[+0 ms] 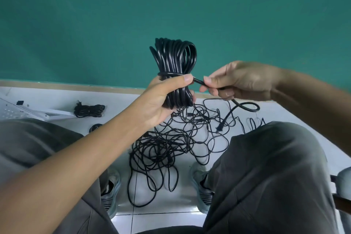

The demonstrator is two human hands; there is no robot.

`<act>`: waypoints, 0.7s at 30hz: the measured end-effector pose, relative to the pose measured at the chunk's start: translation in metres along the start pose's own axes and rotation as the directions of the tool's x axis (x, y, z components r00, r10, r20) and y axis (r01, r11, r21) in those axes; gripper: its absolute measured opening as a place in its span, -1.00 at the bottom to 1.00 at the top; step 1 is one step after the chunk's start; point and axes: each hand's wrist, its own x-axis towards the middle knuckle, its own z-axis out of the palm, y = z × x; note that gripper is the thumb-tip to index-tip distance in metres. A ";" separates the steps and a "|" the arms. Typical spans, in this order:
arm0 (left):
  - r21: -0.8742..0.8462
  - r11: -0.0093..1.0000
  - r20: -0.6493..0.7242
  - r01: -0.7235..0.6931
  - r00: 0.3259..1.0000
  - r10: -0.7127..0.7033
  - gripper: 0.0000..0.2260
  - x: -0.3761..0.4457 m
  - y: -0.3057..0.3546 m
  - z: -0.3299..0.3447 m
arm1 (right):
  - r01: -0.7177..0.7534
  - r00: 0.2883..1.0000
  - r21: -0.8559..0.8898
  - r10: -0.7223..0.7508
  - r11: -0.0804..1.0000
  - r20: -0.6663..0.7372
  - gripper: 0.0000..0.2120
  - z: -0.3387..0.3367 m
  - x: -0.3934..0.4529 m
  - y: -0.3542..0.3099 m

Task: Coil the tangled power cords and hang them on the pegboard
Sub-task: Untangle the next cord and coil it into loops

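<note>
Gripping a coiled black cord bundle [175, 70] around its lower half, the left hand [161, 100] holds it upright at centre frame, in front of the teal wall [171, 5]. Thumb lies across the front, fingers wrap round the back. 1 turn of the same cord runs horizontally round the bundle's waist, just above the thumb.

Right hand [241, 81] sits just right of the bundle, thumb and forefinger pinching the cord's free tail [198, 81] where it leaves that wrap. The rest of the tail passes through the curled fingers, loops out below the hand and hangs down to a plug end [220, 128], which is blurred.

Below both hands, a loose tangle of thin black cords [171, 146] is spread over the white tiled floor [171, 213], between the person's knees, in grey trousers, and reaching near to the 2 shoes [111, 190]. Whether the held bundle's lower loops touch the tangle: cannot tell.

Far left on the floor: 1 finished coil [89, 110] lying flat, beside the edge of a white perforated board [22, 112]. A 2nd dark coil [96, 127] shows partly, just near of it, cut off by the left knee.

Nothing hangs on the board in view.
</note>
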 end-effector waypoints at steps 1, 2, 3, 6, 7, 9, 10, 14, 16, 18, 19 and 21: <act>0.008 1.000 0.009 -0.009 1.000 0.009 -0.48 -0.001 0.002 0.000 | 0.007 1.000 0.015 -0.007 1.000 -0.005 -0.76 0.002 0.000 0.003; 0.018 1.000 0.020 -0.015 1.000 0.014 -0.48 -0.002 0.004 -0.001 | 0.024 0.999 0.018 -0.024 1.000 -0.021 -0.74 0.002 0.001 0.005; 0.024 1.000 0.033 -0.015 0.999 0.015 -0.49 -0.004 0.006 -0.002 | 0.045 0.998 0.015 -0.045 0.999 -0.042 -0.71 0.001 0.003 0.005; 0.001 1.000 0.079 0.010 0.997 -0.010 -0.37 -0.008 0.006 -0.001 | 0.087 0.993 0.022 -0.085 0.996 -0.085 -0.69 0.000 0.005 0.006; -0.009 1.000 0.109 0.026 0.994 -0.024 -0.30 -0.009 0.007 -0.002 | 0.093 0.992 0.022 -0.091 0.995 -0.093 -0.71 0.000 0.005 0.007; -0.047 0.996 0.214 0.069 0.975 -0.058 -0.28 -0.011 0.011 -0.004 | 0.102 0.989 0.021 -0.099 0.995 -0.114 -0.75 -0.001 0.004 0.012; -0.073 0.993 0.273 0.094 0.959 -0.071 -0.31 -0.013 0.014 -0.006 | 0.108 0.988 0.031 -0.103 0.994 -0.116 -0.76 -0.002 0.004 0.014; -0.168 0.960 0.509 0.222 0.854 -0.108 -0.40 -0.015 0.023 -0.008 | 0.136 0.990 0.215 -0.137 0.967 -0.012 -0.77 0.001 0.010 0.024; -0.217 0.933 0.602 0.288 0.792 -0.105 -0.41 -0.016 0.027 -0.011 | 0.120 0.984 0.324 -0.156 0.938 0.086 -0.76 0.003 0.015 0.031; -0.248 0.904 0.654 0.348 0.749 -0.109 -0.38 -0.018 0.029 -0.014 | 0.087 0.966 0.376 -0.171 0.922 0.196 -0.77 0.001 0.021 0.037; -0.244 0.894 0.680 0.376 0.723 -0.119 -0.36 -0.018 0.029 -0.016 | 0.063 0.954 0.381 -0.167 0.923 0.248 -0.78 -0.001 0.023 0.039; -0.177 0.897 0.733 0.405 0.663 -0.154 -0.34 -0.018 0.029 -0.017 | 0.007 0.929 0.327 -0.127 0.945 0.346 -0.70 -0.007 0.028 0.037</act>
